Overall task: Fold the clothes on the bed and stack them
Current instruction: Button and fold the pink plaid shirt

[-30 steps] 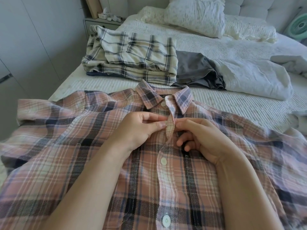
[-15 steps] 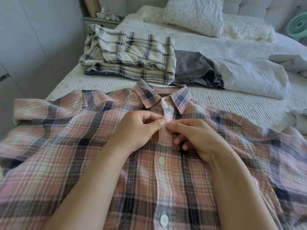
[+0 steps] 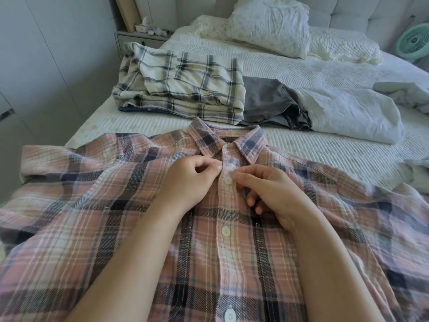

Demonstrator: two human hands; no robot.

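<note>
Pink plaid shirt spread front-up across bed, placket now lying closed with upper button through. Left hand and right hand pinching placket beside it. Nearly ready for folding.

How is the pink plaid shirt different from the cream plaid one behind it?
The pink plaid shirt lies spread flat, front up, with both hands at its placket; the cream plaid shirt is already folded, untouched, on a pile. The pink one is nearest the camera, the cream one farther up the bed. Both are dark-lined plaid.
</note>
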